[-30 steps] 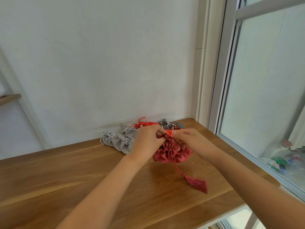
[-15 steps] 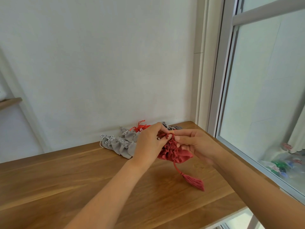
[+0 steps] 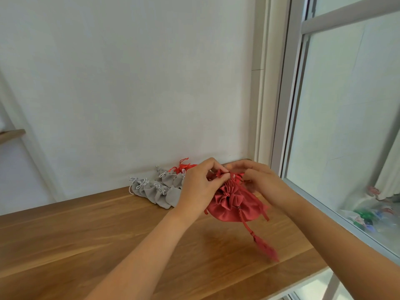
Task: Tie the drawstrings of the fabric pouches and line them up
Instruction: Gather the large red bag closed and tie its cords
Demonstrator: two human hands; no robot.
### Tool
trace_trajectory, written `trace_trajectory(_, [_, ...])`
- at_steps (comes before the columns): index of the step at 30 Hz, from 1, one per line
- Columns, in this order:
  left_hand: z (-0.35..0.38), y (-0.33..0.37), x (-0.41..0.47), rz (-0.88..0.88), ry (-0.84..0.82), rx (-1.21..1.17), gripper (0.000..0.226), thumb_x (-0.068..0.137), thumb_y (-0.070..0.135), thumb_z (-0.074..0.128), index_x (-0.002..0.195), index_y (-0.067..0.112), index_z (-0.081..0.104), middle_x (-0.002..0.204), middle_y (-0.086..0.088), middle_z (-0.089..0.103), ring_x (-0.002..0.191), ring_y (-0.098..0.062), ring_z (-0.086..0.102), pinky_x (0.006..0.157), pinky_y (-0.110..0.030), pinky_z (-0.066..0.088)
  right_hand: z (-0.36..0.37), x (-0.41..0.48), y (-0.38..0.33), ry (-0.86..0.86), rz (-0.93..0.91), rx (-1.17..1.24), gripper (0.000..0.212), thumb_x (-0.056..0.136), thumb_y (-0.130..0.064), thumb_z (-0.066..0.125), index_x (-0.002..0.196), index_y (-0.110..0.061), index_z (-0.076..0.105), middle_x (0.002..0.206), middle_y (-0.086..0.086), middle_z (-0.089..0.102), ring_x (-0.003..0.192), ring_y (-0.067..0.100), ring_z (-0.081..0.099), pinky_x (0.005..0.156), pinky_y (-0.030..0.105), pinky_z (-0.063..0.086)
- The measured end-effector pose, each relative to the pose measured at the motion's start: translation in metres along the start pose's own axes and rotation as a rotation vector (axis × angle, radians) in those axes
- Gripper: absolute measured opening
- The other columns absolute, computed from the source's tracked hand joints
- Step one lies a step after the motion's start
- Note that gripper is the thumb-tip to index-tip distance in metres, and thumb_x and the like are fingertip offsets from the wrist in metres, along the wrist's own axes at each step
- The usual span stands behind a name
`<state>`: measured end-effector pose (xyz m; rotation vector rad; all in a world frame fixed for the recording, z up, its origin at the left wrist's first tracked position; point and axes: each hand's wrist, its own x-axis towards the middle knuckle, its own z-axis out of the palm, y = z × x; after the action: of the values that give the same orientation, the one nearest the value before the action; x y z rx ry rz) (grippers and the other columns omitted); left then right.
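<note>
Since a second ago the gathered red satin pouch [image 3: 236, 210] has lifted, hanging below my fingertips. My left hand [image 3: 200, 187] and right hand [image 3: 263, 184] both pinch its thin red drawstring cords [image 3: 219, 173]; I judge the knot unfinished.

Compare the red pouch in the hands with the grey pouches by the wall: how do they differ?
The red pouch is held off the table, with the left hand and right hand pinching its top; the grey pouches lie on the table by the wall. The red pouch trails a tassel on a cord; the grey pouches show only short pale cords, already tied. Both are gathered drawstring fabric pouches.
</note>
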<state>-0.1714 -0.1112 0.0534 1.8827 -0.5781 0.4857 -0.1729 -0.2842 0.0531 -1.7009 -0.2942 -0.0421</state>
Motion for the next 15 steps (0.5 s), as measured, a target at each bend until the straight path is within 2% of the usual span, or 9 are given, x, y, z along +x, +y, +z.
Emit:
trace_trajectory(3, [0.0,0.0,-0.001,0.002,0.011,0.017,0.022,0.08,0.013,0.075,0.072,0.029,0.063,0.075,0.025,0.065,0.072,0.001,0.062,0.069,-0.014,0.047,-0.007,-0.004,0.002,-0.169,0.048,0.273,0.04,0.09,-0.024,0.043,0.118,-0.011,0.068,0.12,0.034,0.057,0.097,0.04,0.05,0.09,0.048,0.039])
trace_trajectory(5, [0.001,-0.001,-0.001,-0.002,0.027,0.026,0.019,0.079,0.013,0.076,0.071,0.026,0.065,0.075,0.02,0.067,0.073,0.001,0.063,0.071,-0.016,0.05,-0.009,-0.008,0.001,-0.183,0.049,0.291,0.039,0.096,-0.033,0.048,0.119,-0.009,0.068,0.125,0.035,0.053,0.101,0.038,0.049,0.097,0.054,0.036])
trace_trajectory(8, [0.003,-0.003,-0.002,-0.023,0.023,0.02,0.013,0.078,0.015,0.078,0.074,0.025,0.07,0.073,0.012,0.07,0.074,-0.002,0.066,0.073,-0.024,0.054,-0.009,-0.01,-0.001,-0.102,-0.006,0.026,0.025,0.089,-0.023,0.061,0.109,-0.014,0.074,0.107,0.024,0.068,0.095,0.037,0.061,0.099,0.049,0.045])
trace_trajectory(10, [0.003,-0.002,-0.002,-0.037,0.002,-0.011,0.009,0.079,0.018,0.077,0.079,0.026,0.075,0.075,0.01,0.072,0.075,-0.003,0.068,0.075,-0.026,0.055,-0.01,-0.01,-0.004,-0.073,-0.043,-0.118,0.021,0.09,-0.014,0.062,0.107,-0.017,0.074,0.097,0.011,0.074,0.093,0.028,0.068,0.086,0.035,0.056])
trace_trajectory(12, [0.002,-0.002,-0.001,-0.055,-0.01,-0.052,0.007,0.081,0.019,0.075,0.082,0.026,0.077,0.075,0.008,0.074,0.074,-0.006,0.069,0.075,-0.029,0.056,-0.01,-0.012,-0.008,-0.059,-0.075,-0.217,0.022,0.092,-0.011,0.061,0.102,-0.025,0.074,0.09,-0.001,0.076,0.087,0.012,0.07,0.075,0.02,0.054])
trace_trajectory(15, [0.001,-0.007,0.0,-0.033,0.002,0.029,0.01,0.082,0.022,0.073,0.074,0.019,0.077,0.064,0.004,0.071,0.062,-0.01,0.066,0.065,-0.031,0.054,-0.012,-0.011,-0.01,-0.015,-0.096,-0.383,0.03,0.092,-0.012,0.062,0.088,-0.04,0.073,0.085,-0.012,0.074,0.084,0.002,0.068,0.078,0.019,0.053])
